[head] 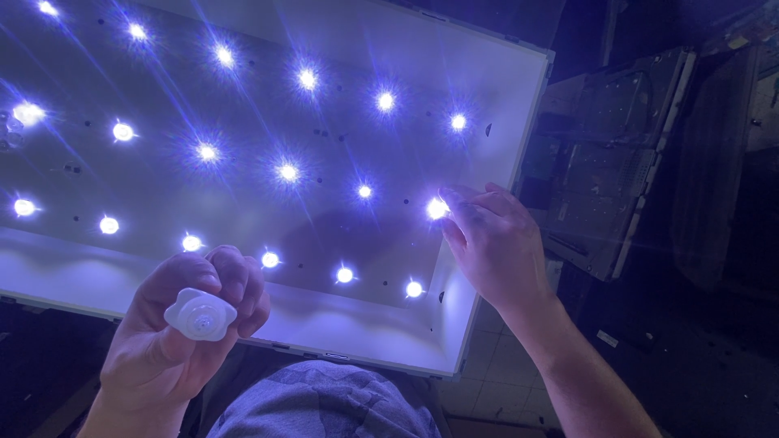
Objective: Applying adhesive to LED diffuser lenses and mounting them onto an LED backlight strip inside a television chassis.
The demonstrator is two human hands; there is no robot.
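Observation:
A large white backlight panel (487, 73) lies flat below me, with rows of several bright lit lamps. My left hand (182, 324) is raised over the panel's near edge and pinches a small round white plastic lens cap (200, 314) between thumb and fingers. At the panel's right side my right hand (491, 243) rests with its fingertips at one glowing lamp (436, 208) in the middle row. Whether those fingers grip anything is hidden by the glare.
Dark metal chassis parts (604, 154) lie on the floor to the right of the panel. Pale floor tiles (495, 373) show beneath its near right corner. My knee in grey cloth (324, 401) sits under the front edge.

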